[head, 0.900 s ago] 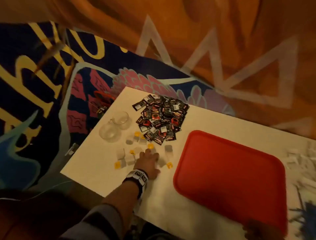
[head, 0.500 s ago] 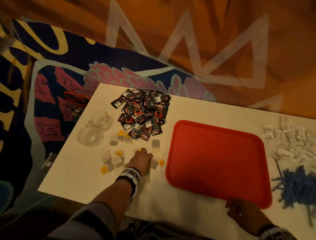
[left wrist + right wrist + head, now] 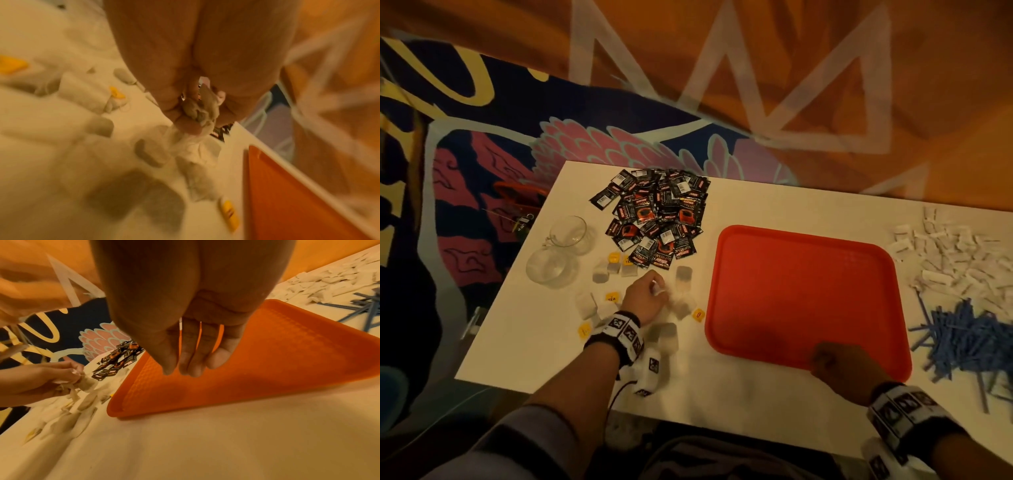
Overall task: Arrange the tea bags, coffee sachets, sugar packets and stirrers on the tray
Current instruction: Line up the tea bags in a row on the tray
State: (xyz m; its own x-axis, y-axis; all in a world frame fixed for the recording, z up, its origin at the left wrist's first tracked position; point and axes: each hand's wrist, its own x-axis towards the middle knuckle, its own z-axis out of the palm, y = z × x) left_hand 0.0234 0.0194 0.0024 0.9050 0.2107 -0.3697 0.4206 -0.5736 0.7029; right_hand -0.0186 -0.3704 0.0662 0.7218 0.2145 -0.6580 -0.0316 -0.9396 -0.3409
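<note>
White table (image 3: 774, 404) carries all. One red tray (image 3: 801, 287) centre, bare; right hand (image 3: 842, 370) over its near rim, fingers straight, together, likely steadying it. Coffee sachets (image 3: 654, 219) heaped beyond, sugar packets (image 3: 955, 260) and blue stirrers (image 3: 955, 342) right, too many to count. Two glass cups (image 3: 558, 253). Left hand (image 3: 643, 298) pinches bunch of tea bags (image 3: 197, 123), roughly ten scattered around.

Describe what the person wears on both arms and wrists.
Each wrist carries a black band set with white blocks printed with black square markers: left wrist band, right wrist band. A thin dark cable runs from the left one. The left arm has a grey sleeve pushed up the forearm; no right sleeve shows.
</note>
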